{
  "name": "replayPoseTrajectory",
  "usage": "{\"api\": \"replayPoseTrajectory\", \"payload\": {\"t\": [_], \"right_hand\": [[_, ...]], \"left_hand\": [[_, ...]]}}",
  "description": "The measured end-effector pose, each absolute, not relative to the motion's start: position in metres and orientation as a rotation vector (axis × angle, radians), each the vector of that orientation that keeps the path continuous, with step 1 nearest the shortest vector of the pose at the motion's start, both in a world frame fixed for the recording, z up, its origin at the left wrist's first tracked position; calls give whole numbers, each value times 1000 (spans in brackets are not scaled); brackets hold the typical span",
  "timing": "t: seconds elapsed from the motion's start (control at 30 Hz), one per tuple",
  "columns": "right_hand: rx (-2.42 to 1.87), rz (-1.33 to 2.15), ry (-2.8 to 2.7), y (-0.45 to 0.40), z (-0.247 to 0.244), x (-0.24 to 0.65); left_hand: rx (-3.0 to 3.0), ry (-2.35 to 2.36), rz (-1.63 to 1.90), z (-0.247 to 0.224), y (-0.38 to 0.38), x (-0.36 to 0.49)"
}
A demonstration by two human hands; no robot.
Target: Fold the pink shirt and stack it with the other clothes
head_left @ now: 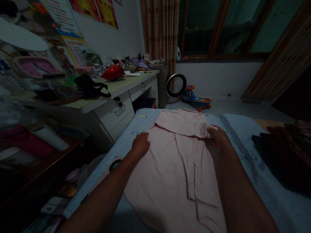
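Observation:
A pale pink long-sleeved shirt (160, 161) lies spread on a bed with a light blue sheet (234, 132). Its far part is folded over, and a sleeve with a cuff runs down its right half. My left hand (141, 142) has its fingers closed at the shirt's left edge, near the fold. On the right side, my right hand (216, 134) pinches the folded corner of the shirt between thumb and fingers. Partly hidden beside my left forearm is a pink object with a dark round part (115, 162).
Dark folded clothes (284, 155) are piled on the bed's right side. Along the left stands a cluttered desk (97, 103) with a black bag (89, 85) and a red packet (113, 72). Beyond the bed are a washing machine with an open door (168, 85) and a blue ride-on toy (194, 98).

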State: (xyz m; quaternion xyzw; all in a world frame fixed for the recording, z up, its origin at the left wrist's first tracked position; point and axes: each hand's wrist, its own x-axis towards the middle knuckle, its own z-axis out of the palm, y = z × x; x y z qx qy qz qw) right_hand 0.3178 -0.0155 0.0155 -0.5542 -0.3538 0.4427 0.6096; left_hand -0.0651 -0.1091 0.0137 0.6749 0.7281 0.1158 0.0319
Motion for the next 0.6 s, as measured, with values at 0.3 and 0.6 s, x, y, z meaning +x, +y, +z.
{"api": "replayPoseTrajectory", "payload": {"t": [0.3, 0.6], "right_hand": [[-1274, 947, -880, -15, 57, 290], [-1133, 605, -697, -31, 94, 355]], "left_hand": [[1799, 2231, 30, 26, -121, -94], [1922, 1849, 329, 56, -131, -70]]}}
